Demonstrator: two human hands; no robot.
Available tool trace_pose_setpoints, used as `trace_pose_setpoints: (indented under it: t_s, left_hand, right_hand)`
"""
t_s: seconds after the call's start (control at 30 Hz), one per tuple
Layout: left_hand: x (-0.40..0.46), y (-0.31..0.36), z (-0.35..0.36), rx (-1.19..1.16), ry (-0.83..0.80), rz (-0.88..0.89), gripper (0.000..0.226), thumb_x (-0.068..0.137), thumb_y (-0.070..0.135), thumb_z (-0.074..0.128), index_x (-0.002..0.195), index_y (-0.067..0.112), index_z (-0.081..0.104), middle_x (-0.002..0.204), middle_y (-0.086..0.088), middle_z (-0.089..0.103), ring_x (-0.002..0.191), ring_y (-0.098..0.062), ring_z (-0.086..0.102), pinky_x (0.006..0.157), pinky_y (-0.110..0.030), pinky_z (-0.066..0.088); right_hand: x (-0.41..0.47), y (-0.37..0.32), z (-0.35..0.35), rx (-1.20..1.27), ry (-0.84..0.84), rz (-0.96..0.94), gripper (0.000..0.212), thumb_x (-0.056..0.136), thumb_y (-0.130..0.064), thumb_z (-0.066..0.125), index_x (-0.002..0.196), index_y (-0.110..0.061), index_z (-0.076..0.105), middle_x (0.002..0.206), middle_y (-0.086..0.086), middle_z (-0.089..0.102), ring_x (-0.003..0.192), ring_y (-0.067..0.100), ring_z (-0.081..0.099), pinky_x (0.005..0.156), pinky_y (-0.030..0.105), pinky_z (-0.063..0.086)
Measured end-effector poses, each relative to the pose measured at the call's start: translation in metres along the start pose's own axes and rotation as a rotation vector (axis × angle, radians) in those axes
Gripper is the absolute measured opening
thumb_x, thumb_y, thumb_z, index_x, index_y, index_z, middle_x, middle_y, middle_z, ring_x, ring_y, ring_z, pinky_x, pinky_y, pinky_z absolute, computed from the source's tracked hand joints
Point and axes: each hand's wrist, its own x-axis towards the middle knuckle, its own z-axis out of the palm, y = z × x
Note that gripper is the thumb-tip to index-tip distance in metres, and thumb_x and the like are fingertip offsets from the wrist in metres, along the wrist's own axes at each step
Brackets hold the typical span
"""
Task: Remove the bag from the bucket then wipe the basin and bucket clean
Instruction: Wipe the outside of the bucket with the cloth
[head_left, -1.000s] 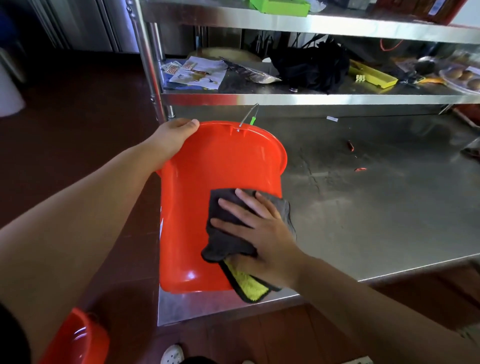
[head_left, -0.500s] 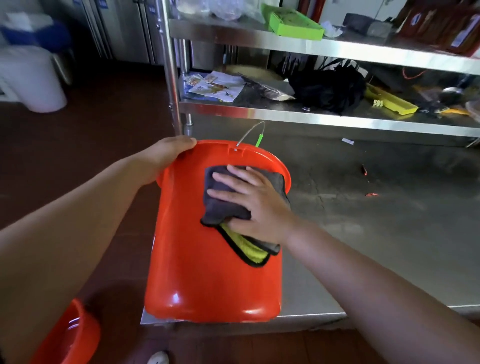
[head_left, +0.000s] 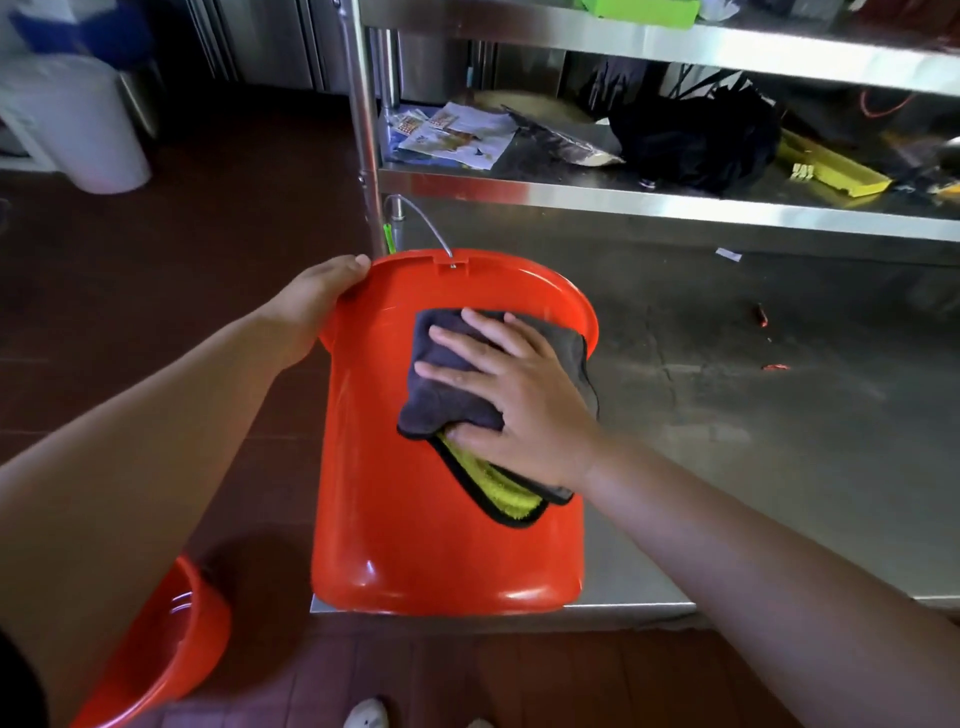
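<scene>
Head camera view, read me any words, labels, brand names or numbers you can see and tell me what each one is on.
No text can be read.
Printed leaflets on the lower shelf: print there, too blurred to read.
Orange bucket: no label visible on the side shown.
Grey and yellow cloth: no marking visible.

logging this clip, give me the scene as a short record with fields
setting: steel table under steel shelves
bucket: orange bucket tipped on its side at the table's near corner, mouth facing away
left hand: left hand grips the bucket rim
right hand: right hand lies flat, pressing a grey and yellow cloth on the bucket's outer wall
basin: orange basin low at the person's left
bag: none seen in the bucket
</scene>
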Motion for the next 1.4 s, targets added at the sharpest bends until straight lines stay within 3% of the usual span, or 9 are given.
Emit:
trace_pose_setpoints:
  t_s: [0.13,0.33,0.47,0.57,0.7,0.9,1.13,1.23,1.4]
  left_hand:
    - [-0.007,-0.011,-0.018,-0.012,0.047,0.018,0.028,0.095,0.036,0.046,0.074,0.024,0.06,0.066,0.005,0.054,0.054,-0.007,0.051,0.054,-0.025,0.039]
    - [-0.011,-0.018,-0.025,0.131,0.243,0.077,0.015,0.093,0.03,0.053,0.102,0.02,0.06,0.088,0.005,0.057,0.083,-0.012,0.054,0.068,-0.024,0.044]
    - [-0.01,0.023,-0.024,0.534,0.606,0.517,0.023,0.076,0.022,0.056,0.097,0.015,0.06,0.094,-0.007,0.059,0.092,-0.021,0.054,0.084,-0.032,0.042]
    - [0.002,0.056,-0.01,0.844,0.291,0.658,0.03,0.084,0.03,0.045,0.104,0.018,0.065,0.104,-0.007,0.066,0.104,-0.029,0.054,0.091,-0.032,0.036]
    - [0.01,0.059,0.001,1.187,-0.094,0.243,0.049,0.099,0.046,0.021,0.123,0.023,0.057,0.129,-0.011,0.058,0.127,-0.031,0.045,0.106,-0.038,0.024]
    - [0.003,0.063,-0.018,1.015,-0.147,0.133,0.05,0.101,0.045,0.022,0.138,0.023,0.046,0.144,-0.012,0.044,0.136,-0.031,0.028,0.109,-0.033,0.014]
    - [0.016,0.054,-0.036,0.882,-0.173,0.109,0.043,0.101,0.038,0.031,0.139,0.021,0.046,0.149,0.0,0.039,0.14,-0.015,0.027,0.112,-0.025,0.012]
    - [0.021,0.042,-0.05,0.719,-0.159,0.055,0.042,0.099,0.043,0.037,0.135,0.025,0.05,0.147,0.0,0.042,0.141,-0.017,0.027,0.118,-0.034,0.006]
    - [0.02,0.032,-0.057,0.793,-0.153,0.075,0.045,0.098,0.05,0.03,0.136,0.033,0.047,0.147,0.004,0.041,0.141,-0.021,0.025,0.117,-0.037,0.0]
  right_hand:
    - [-0.034,-0.03,0.011,0.015,-0.031,-0.043,0.06,0.076,-0.042,0.066,0.133,-0.031,0.053,0.15,-0.005,0.038,0.145,0.022,0.018,0.115,0.051,0.015]
    - [-0.045,-0.056,0.014,-0.012,-0.091,-0.023,0.064,0.076,-0.043,0.068,0.136,-0.032,0.049,0.151,-0.007,0.034,0.146,0.022,0.014,0.114,0.054,0.015]
    - [-0.031,-0.07,0.015,-0.031,-0.117,-0.005,0.06,0.077,-0.042,0.069,0.134,-0.032,0.053,0.15,-0.007,0.036,0.146,0.02,0.014,0.115,0.052,0.013]
    - [-0.019,-0.081,0.019,-0.085,-0.155,-0.011,0.06,0.077,-0.05,0.066,0.134,-0.034,0.052,0.15,-0.008,0.036,0.146,0.02,0.013,0.116,0.052,0.012]
    - [-0.008,-0.091,0.026,-0.146,-0.192,-0.03,0.068,0.074,-0.065,0.06,0.135,-0.036,0.05,0.151,-0.009,0.034,0.146,0.02,0.011,0.115,0.054,0.01]
    - [0.018,-0.08,0.028,-0.117,-0.212,-0.096,0.062,0.077,-0.059,0.063,0.133,-0.035,0.052,0.15,-0.007,0.037,0.145,0.02,0.016,0.116,0.051,0.011]
    - [0.097,-0.03,0.019,-0.077,-0.11,0.117,0.057,0.077,-0.046,0.065,0.131,-0.03,0.056,0.147,-0.004,0.041,0.142,0.021,0.026,0.116,0.046,0.015]
    - [0.113,-0.021,0.024,-0.057,-0.09,0.153,0.054,0.078,-0.044,0.067,0.13,-0.031,0.056,0.148,-0.005,0.041,0.141,0.02,0.027,0.116,0.044,0.015]
    - [0.098,-0.039,0.032,-0.1,-0.05,0.143,0.056,0.079,-0.05,0.061,0.133,-0.036,0.053,0.15,-0.01,0.036,0.145,0.016,0.018,0.118,0.042,0.009]
